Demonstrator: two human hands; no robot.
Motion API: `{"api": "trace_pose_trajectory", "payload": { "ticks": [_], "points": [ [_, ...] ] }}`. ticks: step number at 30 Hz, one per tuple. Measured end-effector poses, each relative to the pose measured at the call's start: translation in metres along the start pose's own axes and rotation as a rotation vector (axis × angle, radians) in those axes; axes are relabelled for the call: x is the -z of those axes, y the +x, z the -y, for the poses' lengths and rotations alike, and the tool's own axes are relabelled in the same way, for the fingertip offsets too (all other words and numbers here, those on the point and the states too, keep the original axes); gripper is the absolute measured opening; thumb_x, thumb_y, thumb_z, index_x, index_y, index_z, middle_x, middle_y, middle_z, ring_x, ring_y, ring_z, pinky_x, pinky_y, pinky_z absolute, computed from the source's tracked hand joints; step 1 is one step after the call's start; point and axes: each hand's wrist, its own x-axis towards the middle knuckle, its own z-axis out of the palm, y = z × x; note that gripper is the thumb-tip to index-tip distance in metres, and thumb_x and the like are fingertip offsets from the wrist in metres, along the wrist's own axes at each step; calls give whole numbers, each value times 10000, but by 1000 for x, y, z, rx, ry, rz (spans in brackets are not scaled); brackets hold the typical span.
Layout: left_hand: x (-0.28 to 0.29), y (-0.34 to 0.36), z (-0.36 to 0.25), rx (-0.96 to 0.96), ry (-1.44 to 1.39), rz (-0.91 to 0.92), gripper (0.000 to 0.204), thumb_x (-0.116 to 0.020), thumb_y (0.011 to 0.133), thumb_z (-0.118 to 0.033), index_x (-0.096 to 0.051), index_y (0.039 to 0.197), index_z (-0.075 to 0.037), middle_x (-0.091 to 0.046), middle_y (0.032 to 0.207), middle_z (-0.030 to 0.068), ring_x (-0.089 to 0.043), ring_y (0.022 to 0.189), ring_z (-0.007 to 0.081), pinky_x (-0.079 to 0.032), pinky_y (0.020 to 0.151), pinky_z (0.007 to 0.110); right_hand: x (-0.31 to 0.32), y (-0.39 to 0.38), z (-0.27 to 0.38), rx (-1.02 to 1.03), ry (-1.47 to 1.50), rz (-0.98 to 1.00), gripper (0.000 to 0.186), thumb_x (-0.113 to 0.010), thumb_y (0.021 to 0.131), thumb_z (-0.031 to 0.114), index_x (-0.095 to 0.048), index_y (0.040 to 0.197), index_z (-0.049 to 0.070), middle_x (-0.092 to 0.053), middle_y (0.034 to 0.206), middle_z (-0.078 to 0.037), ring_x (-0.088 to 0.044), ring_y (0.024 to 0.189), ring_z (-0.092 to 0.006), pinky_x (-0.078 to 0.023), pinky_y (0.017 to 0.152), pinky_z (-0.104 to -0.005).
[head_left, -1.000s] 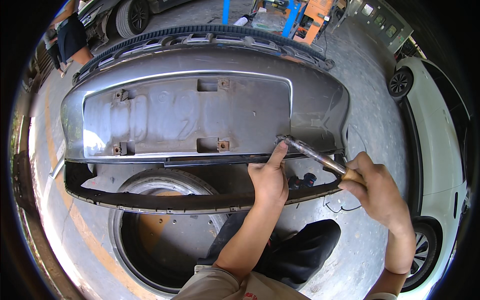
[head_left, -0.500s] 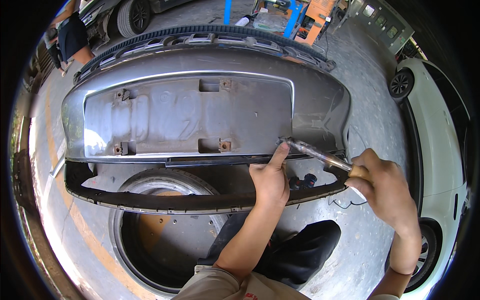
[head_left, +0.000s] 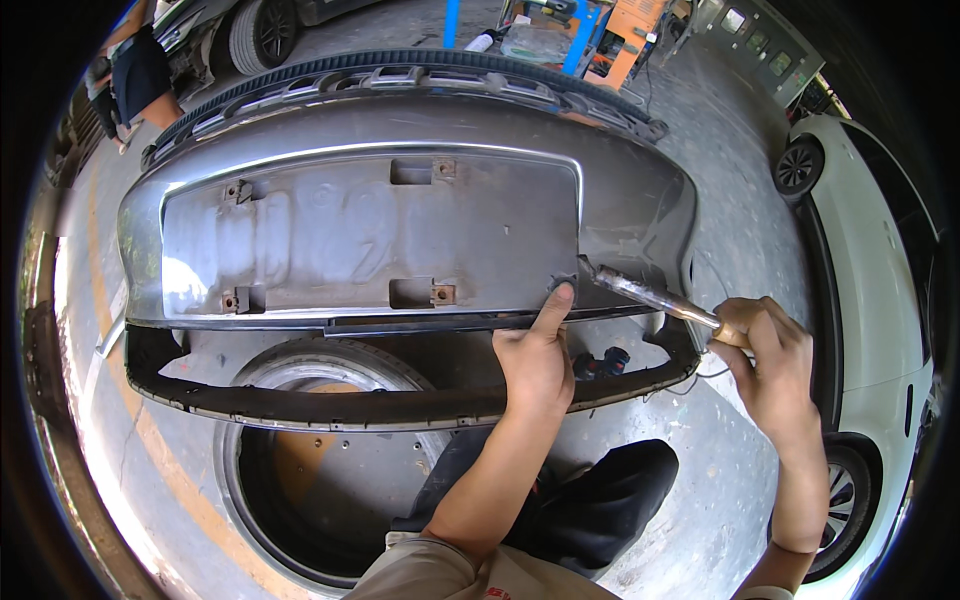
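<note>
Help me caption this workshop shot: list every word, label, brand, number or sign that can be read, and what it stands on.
No text reads clearly.
Red marks on the beige shirt: too small and cut off to read.
Faint shapes on the grey bumper: too indistinct to tell as letters or numbers.

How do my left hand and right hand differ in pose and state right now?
The left hand has its thumb on the grey bumper, its other fingers mostly hidden; the right hand is curled around a wooden-handled tool.
The left hand is at the bumper's lower edge; the right hand is out past its right end.
Both are bare.
</note>
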Motion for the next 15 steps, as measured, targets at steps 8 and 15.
{"api": "trace_pose_trajectory", "payload": {
  "ticks": [8, 15],
  "points": [
    [-2, 1, 6, 43, 15, -6, 476, -754, 850, 85, -568, 1267, -52, -634, 1221, 58, -629, 1116, 187, -510, 996, 336, -28, -35, -16, -116, 113, -21, 361, -842, 711, 38, -596, 975, 46, -719, 964, -125, -681, 775, -335, -540, 642, -390],
    [-7, 1, 10, 28, 10, -2, 473, -763, 845, 79, -577, 1260, -56, -642, 1198, 55, -635, 1099, 184, -517, 984, 333, -46, -55, -20, -247, 232, -38, 377, -854, 737, 35, -591, 1007, 29, -714, 983, -163, -705, 849, -368, -572, 709, -397]
  ]
}}
